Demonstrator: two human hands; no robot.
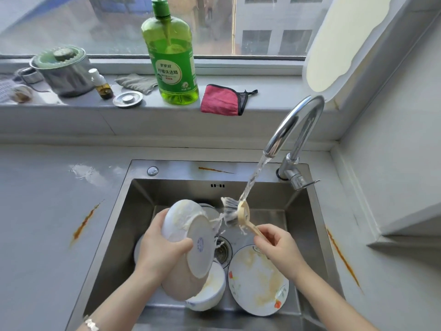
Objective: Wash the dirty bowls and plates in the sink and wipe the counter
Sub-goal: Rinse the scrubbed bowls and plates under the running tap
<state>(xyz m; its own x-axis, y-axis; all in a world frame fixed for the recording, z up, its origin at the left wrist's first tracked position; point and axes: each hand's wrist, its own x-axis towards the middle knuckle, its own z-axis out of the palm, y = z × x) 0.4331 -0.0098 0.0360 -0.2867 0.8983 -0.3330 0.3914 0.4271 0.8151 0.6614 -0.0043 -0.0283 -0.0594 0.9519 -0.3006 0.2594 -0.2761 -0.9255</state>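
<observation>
Across the grey counter (pixel 47 223), streaked with rusty stains, sits a steel sink (pixel 167 189); at its back right corner a curved faucet (pixel 296 120) runs water; on the windowsill behind stand a green detergent bottle (pixel 170 56) and, near it, a folded red cloth (pixel 220 100); a soiled flowered plate (pixel 257 283) lies on the sink floor, right of the drain; over the sink's left half the left grip (pixel 157 244) is curled round a tilted, sudsy white bowl (pixel 188 235), base showing, above a second bowl (pixel 210 292); the right grip (pixel 279 247) pinches the wooden handle of a brush (pixel 236 211), its head under the stream.
</observation>
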